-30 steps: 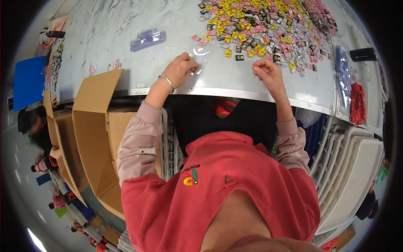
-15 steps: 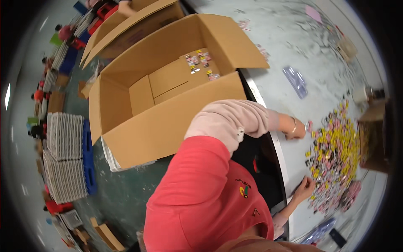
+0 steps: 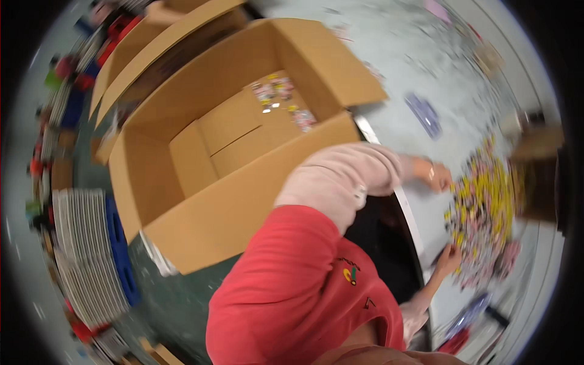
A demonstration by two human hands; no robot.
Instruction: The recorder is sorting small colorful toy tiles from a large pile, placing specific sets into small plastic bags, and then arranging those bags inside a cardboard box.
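Observation:
A heap of small yellow, pink, black and silvery pieces [image 3: 483, 213] lies spread on the pale tabletop [image 3: 395, 73]. At its upper left edge my left hand [image 3: 437, 176] has its fingers drawn together, the tips touching or just beside the outer pieces. Lower down, my right hand [image 3: 449, 260] is curled in a pinch close against the heap's near edge. Blur hides whatever either hand may hold. Left of my left arm stands a large open cardboard box [image 3: 201, 231], with several clusters of similar small pieces [image 3: 274, 91] on its bottom.
Beyond the heap is a brown box [image 3: 535, 176]. A clear plastic tray [image 3: 423, 115] lies farther up the table. Another open carton [image 3: 170, 67] adjoins the large one, with someone's arm [image 3: 163, 12] over it. Stacked white crates [image 3: 85, 249] stand on the floor at left.
The view has shifted and blurred. My left hand has moved up and closer to the heap, and my right hand has come nearer its edge.

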